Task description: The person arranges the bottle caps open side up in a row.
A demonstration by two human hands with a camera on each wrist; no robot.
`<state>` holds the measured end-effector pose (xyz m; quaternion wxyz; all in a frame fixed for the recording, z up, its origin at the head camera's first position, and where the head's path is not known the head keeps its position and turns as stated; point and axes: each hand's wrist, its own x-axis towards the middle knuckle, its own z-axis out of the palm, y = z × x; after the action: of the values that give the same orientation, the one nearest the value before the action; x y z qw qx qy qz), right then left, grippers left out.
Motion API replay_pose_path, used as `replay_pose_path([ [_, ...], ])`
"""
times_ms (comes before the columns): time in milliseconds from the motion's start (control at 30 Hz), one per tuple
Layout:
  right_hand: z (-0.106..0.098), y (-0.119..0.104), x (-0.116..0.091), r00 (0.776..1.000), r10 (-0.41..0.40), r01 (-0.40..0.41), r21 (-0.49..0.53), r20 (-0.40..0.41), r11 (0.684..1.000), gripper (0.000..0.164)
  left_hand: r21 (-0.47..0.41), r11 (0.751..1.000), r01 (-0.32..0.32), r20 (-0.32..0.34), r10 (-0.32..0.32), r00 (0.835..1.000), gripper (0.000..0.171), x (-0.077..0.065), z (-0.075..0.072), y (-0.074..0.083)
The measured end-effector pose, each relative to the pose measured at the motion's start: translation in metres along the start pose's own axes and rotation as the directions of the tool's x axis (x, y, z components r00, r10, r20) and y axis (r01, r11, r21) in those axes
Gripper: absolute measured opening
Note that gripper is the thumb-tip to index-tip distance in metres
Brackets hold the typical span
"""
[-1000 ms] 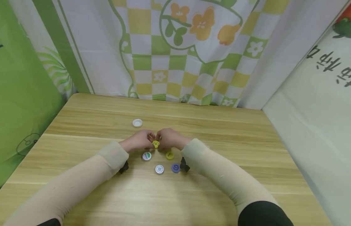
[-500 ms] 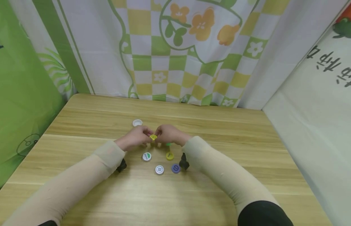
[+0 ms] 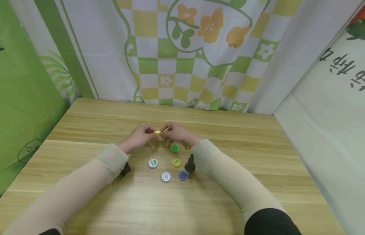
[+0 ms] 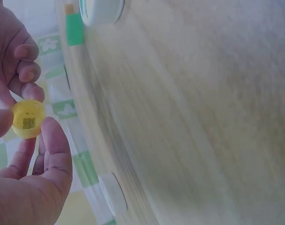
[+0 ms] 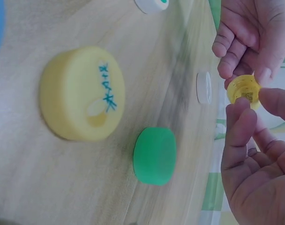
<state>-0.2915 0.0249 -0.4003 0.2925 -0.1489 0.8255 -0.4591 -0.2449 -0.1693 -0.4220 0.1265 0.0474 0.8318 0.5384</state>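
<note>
Both hands meet at a small yellow bottle cap (image 3: 157, 132), raised over the far part of the table. My left hand (image 3: 140, 135) pinches it from the left between thumb and forefinger. From the right, my right hand (image 3: 177, 133) has thumb and fingertips on it too. A printed square code shows on the cap (image 4: 28, 119) in the left wrist view; the right wrist view looks into its hollow side. Below the right hand lies a green cap (image 3: 174, 147). A white cap (image 5: 204, 87) near the left hand is hidden in the head view.
Nearer on the wooden table (image 3: 147, 202) lie a white cap with a green mark (image 3: 153, 163), a yellow cap (image 3: 176, 162), a white cap with a square print (image 3: 166, 177) and a purple cap (image 3: 183, 175). A curtain (image 3: 182, 65) hangs behind the table.
Both hands have moved away from me with the yellow cap between them, and the cap has tilted. The green cap has come into view; the left hand now covers the far white cap.
</note>
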Motion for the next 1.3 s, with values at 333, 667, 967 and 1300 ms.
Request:
replay_pose_path([
  [333, 0.005, -0.006, 0.012, 0.997, -0.057, 0.061, 0.075, -0.056, 0.995, 0.019, -0.144, 0.988, 0.050, -0.040, -0.056, 0.998, 0.040, 0.007, -0.013, -0.001],
  [667, 0.009, -0.008, 0.028, 0.992, -0.024, 0.049, 0.211, -0.121, 0.976, 0.027, -0.252, 0.966, 0.054, -0.133, -0.089, 0.987, 0.028, 0.024, -0.023, 0.000],
  [967, 0.015, -0.014, 0.045, 0.982, 0.041, 0.016, 0.298, -0.185, 0.954, 0.022, -0.152, 0.983, 0.099, -0.133, -0.120, 0.984, 0.033, 0.037, -0.026, 0.002],
  [1300, 0.019, -0.016, 0.056, 0.969, 0.104, -0.032, 0.304, -0.224, 0.952, 0.024, -0.113, 0.986, 0.122, -0.138, -0.137, 0.981, 0.041, 0.045, -0.029, 0.002],
])
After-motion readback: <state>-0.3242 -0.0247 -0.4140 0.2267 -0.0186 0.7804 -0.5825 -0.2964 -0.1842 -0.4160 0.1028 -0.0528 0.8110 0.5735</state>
